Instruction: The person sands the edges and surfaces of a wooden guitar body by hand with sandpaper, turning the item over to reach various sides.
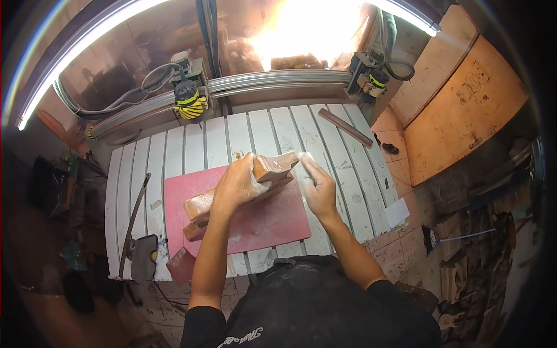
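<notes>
And here's the wooden piece (274,166), long and orange-brown, pale dust along its top, its far right end cut into a curved hollow. It lies slantwise over the pink mat (284,223), a darker layer showing beneath; whether that's a separate part, I can't tell. The left hand (237,180) is clamped across the middle, thumb on the near side, knuckles up, forearm rising steeply from the lower edge. Over on the right, the right hand (319,188) sits at the hollowed end, fingers stretched forward and together, whitened with dust, forearm angling in; whether it grips anything, I can't tell. Beneath it all, the white slatted table (362,191), with a brown strip (345,127) at the far right and a dark bar (133,223) at left.
</notes>
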{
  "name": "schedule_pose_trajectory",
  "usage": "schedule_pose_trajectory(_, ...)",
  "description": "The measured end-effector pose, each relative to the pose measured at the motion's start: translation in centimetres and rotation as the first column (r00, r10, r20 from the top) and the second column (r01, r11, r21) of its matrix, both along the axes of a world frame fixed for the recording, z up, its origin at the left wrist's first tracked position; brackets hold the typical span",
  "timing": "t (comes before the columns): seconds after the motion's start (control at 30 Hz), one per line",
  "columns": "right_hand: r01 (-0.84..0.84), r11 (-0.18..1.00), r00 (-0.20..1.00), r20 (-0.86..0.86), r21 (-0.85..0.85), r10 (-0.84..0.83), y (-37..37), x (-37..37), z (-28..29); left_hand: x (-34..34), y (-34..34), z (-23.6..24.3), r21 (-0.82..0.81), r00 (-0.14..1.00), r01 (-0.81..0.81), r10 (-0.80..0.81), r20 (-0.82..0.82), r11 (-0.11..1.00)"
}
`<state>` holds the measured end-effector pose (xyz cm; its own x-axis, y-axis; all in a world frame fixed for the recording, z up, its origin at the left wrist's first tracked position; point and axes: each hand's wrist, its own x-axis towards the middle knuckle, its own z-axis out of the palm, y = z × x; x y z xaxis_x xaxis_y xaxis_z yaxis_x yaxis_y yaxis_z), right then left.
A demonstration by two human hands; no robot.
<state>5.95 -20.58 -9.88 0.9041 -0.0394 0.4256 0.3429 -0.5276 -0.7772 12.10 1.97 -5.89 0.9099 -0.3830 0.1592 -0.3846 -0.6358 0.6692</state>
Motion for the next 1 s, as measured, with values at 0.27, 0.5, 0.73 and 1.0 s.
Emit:
schedule_pose_trajectory(0.27,-0.246,0.956,0.964,-0.059,0.157,0.258,0.8,-2.4,-0.2,-1.6,-0.9,0.4,-0.009,1.0,-0.001,0.001,-0.01,1.0)
schedule_pose_trajectory(0.5,-0.121,0.839,0.961,-0.15,0.53,0.233,-0.2,-2.1,0.2,-2.2,-1.0,0.7,0.026,1.0,-0.02,0.021,-0.014,0.999)
schedule_pose_trajectory(0.73,-0.114,0.887,0.949,-0.214,0.447,0.23,-0.2,-1.5,-1.9,-2.8,-1.3,0.1,-0.013,1.0,0.0,0.0,0.023,1.0)
schedule_pose_trajectory(1.0,-0.227,0.909,0.955,-0.104,0.349,0.278,-0.4,-2.2,-0.8,-3.1,-1.5,0.2,0.007,1.0,-0.013,0.013,0.024,1.0)
